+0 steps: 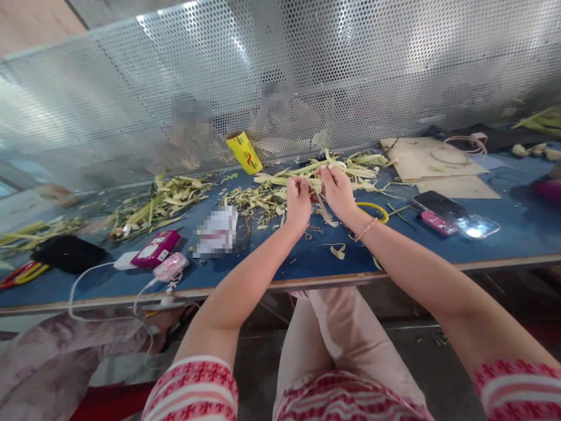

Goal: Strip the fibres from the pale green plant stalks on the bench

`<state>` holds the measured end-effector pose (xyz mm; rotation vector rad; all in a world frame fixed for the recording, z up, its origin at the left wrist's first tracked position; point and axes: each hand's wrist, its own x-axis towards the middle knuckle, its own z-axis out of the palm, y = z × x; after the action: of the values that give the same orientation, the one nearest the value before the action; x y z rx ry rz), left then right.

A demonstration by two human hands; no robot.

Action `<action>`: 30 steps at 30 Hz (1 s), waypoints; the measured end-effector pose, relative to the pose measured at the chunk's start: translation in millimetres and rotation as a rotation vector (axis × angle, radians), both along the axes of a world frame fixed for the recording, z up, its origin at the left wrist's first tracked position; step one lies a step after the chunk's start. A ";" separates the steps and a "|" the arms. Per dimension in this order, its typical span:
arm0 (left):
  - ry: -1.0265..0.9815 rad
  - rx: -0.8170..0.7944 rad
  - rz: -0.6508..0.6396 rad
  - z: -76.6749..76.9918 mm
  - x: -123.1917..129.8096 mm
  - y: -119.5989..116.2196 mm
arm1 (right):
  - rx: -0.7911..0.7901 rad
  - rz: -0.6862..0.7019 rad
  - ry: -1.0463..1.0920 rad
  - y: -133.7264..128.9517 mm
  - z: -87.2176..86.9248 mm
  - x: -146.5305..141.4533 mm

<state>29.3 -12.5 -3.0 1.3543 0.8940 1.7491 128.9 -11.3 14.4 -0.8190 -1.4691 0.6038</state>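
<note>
My left hand and my right hand meet over the blue table. Both have bent fingers pinching a pale green plant strip between them; a flat end of it hangs below. Behind and around my hands lies a loose pile of pale green stalks and peelings. A yellow ring, perhaps a scissor handle, shows beside my right wrist. One curled peeling rests near the front edge. Exact finger contact is small and partly hidden.
A yellow tube stands tilted behind the pile. Rightward lie brown paper and a phone. Leftward are a magenta box, a cable, a black pouch and more stalks. Perforated metal rises behind; another person's leg shows lower left.
</note>
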 end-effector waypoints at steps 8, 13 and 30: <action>0.033 -0.008 0.130 7.2 -5.1 -2.9 | -0.023 0.017 0.079 -0.7 -0.3 -1.0; 0.230 -0.013 0.141 6.5 -8.4 1.7 | -0.083 0.058 0.090 0.8 0.1 -0.2; 0.021 -0.272 -0.174 13.8 -5.3 0.1 | -0.122 0.036 0.095 1.5 3.6 2.7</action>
<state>23.9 -12.4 10.8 1.2332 0.9567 1.4272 131.6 -9.8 18.1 -0.8481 -1.3732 0.7556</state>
